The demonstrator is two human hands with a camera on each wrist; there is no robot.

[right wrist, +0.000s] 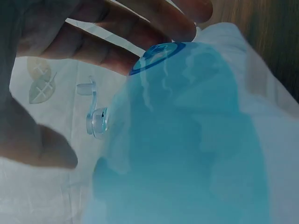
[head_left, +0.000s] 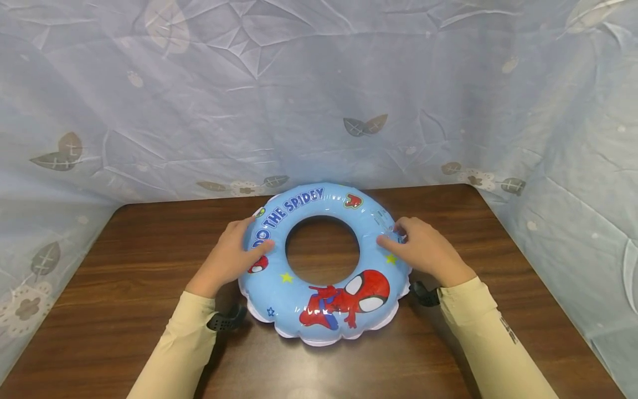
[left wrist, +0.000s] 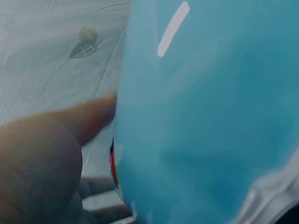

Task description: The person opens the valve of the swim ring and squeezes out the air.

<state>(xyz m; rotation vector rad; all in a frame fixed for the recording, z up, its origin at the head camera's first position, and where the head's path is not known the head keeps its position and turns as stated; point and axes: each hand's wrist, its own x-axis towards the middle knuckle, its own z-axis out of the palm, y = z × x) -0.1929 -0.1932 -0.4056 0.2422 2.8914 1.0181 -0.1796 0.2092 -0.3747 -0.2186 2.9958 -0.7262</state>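
Observation:
A light-blue inflatable swim ring (head_left: 324, 324), printed with a red masked cartoon figure and lettering, lies flat on the table. My left hand (head_left: 231, 255) holds its left side, with the thumb on top and the fingers around the outer edge. At the ring's right side is my right hand (head_left: 426, 246), its fingers touching the outer edge. In the right wrist view, a clear air valve (right wrist: 98, 122) stands up from the ring with its plug (right wrist: 85, 88) out. The right thumb (right wrist: 56, 149) is held apart from the valve.
The brown wood-grain table (head_left: 134, 288) extends around the ring. Behind it and at both sides hangs a pale blue-grey cloth (head_left: 299, 100) with leaf prints. Each wrist wears a black band, the left one (head_left: 226, 318) close beside the ring.

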